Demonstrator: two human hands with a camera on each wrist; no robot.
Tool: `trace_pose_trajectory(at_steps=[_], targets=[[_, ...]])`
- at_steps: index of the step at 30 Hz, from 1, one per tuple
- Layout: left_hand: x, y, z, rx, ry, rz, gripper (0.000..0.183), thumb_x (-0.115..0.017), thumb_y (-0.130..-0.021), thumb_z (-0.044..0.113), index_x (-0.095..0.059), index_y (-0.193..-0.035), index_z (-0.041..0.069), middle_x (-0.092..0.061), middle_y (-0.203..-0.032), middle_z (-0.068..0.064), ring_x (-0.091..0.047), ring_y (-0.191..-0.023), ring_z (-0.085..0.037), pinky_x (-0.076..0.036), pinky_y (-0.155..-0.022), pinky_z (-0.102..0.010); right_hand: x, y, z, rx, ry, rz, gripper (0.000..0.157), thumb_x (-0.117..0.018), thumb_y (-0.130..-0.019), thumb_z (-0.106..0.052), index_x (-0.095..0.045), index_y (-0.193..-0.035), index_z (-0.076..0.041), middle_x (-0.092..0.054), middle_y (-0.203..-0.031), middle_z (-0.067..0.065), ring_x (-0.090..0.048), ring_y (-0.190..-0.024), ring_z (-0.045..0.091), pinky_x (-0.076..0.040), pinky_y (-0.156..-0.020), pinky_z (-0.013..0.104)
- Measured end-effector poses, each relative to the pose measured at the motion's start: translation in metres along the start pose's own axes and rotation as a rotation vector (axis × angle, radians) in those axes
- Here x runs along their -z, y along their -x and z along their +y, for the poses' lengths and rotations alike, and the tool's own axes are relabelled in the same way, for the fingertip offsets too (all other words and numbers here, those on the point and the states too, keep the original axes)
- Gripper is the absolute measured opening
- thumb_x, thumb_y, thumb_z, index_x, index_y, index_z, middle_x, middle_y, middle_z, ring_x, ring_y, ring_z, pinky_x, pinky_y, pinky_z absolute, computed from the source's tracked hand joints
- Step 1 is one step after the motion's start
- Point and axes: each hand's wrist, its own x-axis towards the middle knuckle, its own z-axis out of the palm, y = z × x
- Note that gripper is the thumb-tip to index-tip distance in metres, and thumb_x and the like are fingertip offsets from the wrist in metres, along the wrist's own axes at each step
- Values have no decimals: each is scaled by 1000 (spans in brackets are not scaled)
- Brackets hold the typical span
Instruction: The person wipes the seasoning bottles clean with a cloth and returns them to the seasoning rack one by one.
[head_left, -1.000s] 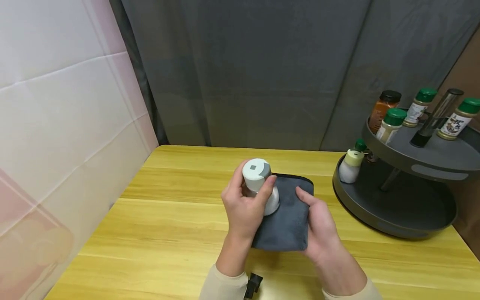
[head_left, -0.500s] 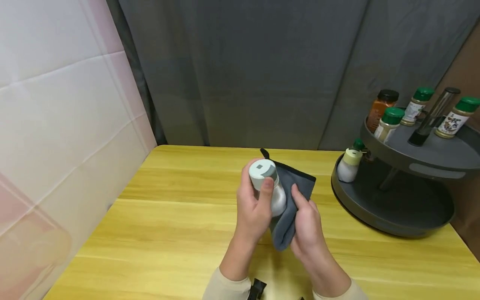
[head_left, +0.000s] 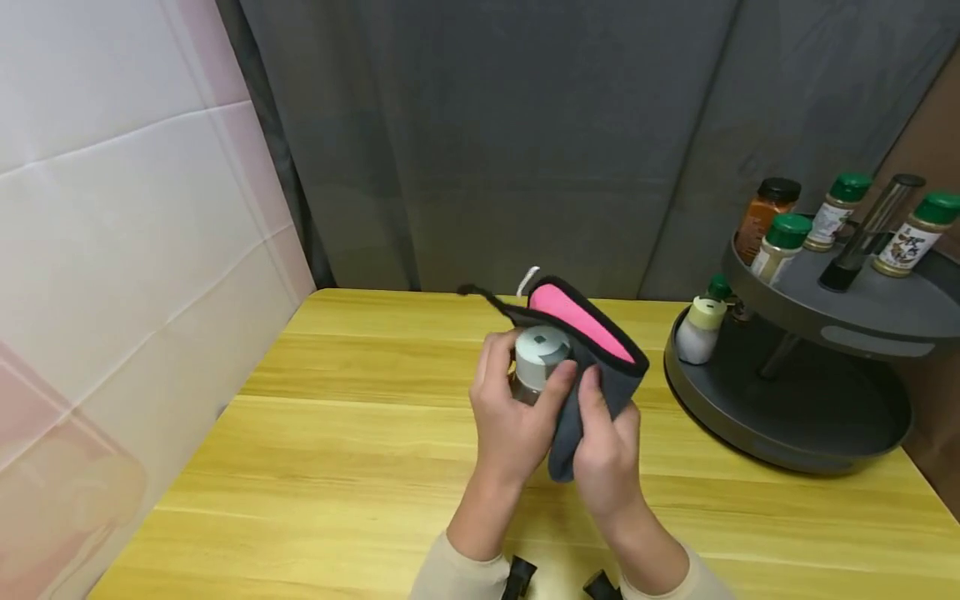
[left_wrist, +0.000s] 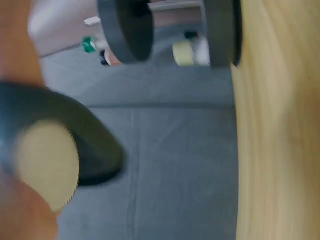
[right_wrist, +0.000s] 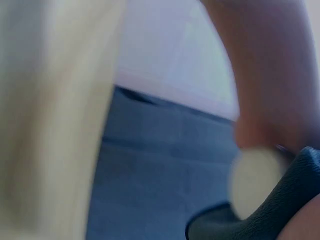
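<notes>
In the head view, my left hand grips a seasoning bottle with a pale grey-white cap, held above the table. My right hand pinches a grey cloth with black edging against the bottle's right side. The cloth is folded, and its pink face shows at the top. Most of the bottle's body is hidden by fingers and cloth. Both wrist views are blurred; the left wrist view shows the bottle's round cream-coloured base beside the dark cloth, and the right wrist view shows the cloth too.
A two-tier dark rotating rack stands on the wooden table at the right. Several spice jars with green or black lids sit on its upper tier. A yellow-capped bottle is below. A grey curtain hangs behind.
My right hand has moved left and brought the cloth round the bottle. The cloth has folded over, exposing its pink face. The bottle has shifted slightly right.
</notes>
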Motion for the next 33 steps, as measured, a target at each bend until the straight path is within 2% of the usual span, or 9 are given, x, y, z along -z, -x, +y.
trace_pose_trajectory(at_steps=[3, 5, 7, 10, 14, 17, 20, 27, 33], targets=[[0, 0, 0, 61, 102, 102, 54, -65, -104, 47, -62, -126, -2, -68, -108, -16, -66, -97, -19, -57, -85, -29, -4, 5, 11, -15, -8, 9, 40, -36, -117, -28, -57, -135, 1, -66, -92, -2, -65, -78, 8, -54, -69, 23], [0, 0, -1, 101, 191, 158, 58, -61, -107, 47, -56, -130, -6, -68, -108, -19, -68, -97, -17, -57, -88, -29, -6, 5, 14, -71, -68, 0, 46, -36, -117, -31, -53, -142, 2, -69, -105, 0, -68, -93, 9, -57, -80, 22], [0, -2, -3, 131, 318, 218, 59, -57, -109, 46, -50, -131, -8, -67, -106, -19, -69, -94, -16, -59, -88, -29, -8, 4, 15, -130, -181, -23, 51, -33, -117, -37, -46, -150, 0, -66, -124, 2, -65, -113, 10, -56, -95, 21], [-2, -7, -6, 193, 548, 261, 42, -57, -111, 35, -46, -130, -1, -66, -100, -14, -74, -86, -18, -63, -85, -35, -10, 2, 17, -184, -373, -62, 57, -28, -117, -42, -35, -160, -5, -53, -151, 6, -53, -141, 15, -48, -115, 27], [-7, -8, -6, 411, 793, 263, 21, -67, -101, 8, -53, -116, 10, -70, -90, -4, -76, -78, -18, -64, -82, -37, -12, -1, 19, -161, -403, -37, 58, -28, -117, -44, -36, -159, -4, -52, -150, 10, -52, -140, 20, -47, -117, 30], [-9, -5, -2, 517, 852, 275, 22, -70, -92, 0, -58, -106, 11, -70, -86, -2, -76, -77, -17, -63, -83, -35, -12, -8, 22, -162, -354, -16, 56, -29, -117, -43, -40, -154, -3, -57, -139, 6, -56, -131, 19, -49, -113, 28], [-12, -3, 1, 482, 863, 293, 22, -72, -90, -2, -60, -104, 10, -69, -89, -3, -76, -79, -17, -63, -84, -35, -8, -15, 25, -244, -395, -32, 59, -28, -116, -48, -42, -152, -4, -58, -137, 0, -57, -129, 15, -48, -112, 26], [-12, -8, -8, 301, 837, 276, 36, -75, -90, -4, -55, -117, 8, -68, -96, -2, -75, -83, -19, -63, -86, -35, 1, -15, 21, -486, -629, -193, 67, -19, -114, -55, -22, -167, -15, -35, -168, 0, -34, -158, 13, -31, -129, 29], [-7, -8, -16, 254, 677, 227, 36, -73, -96, 6, -49, -123, 5, -68, -94, -3, -74, -82, -17, -62, -85, -34, 11, -10, 7, -541, -638, -186, 64, -20, -116, -49, -12, -170, -16, -24, -175, 0, -22, -163, 14, -22, -134, 35]])
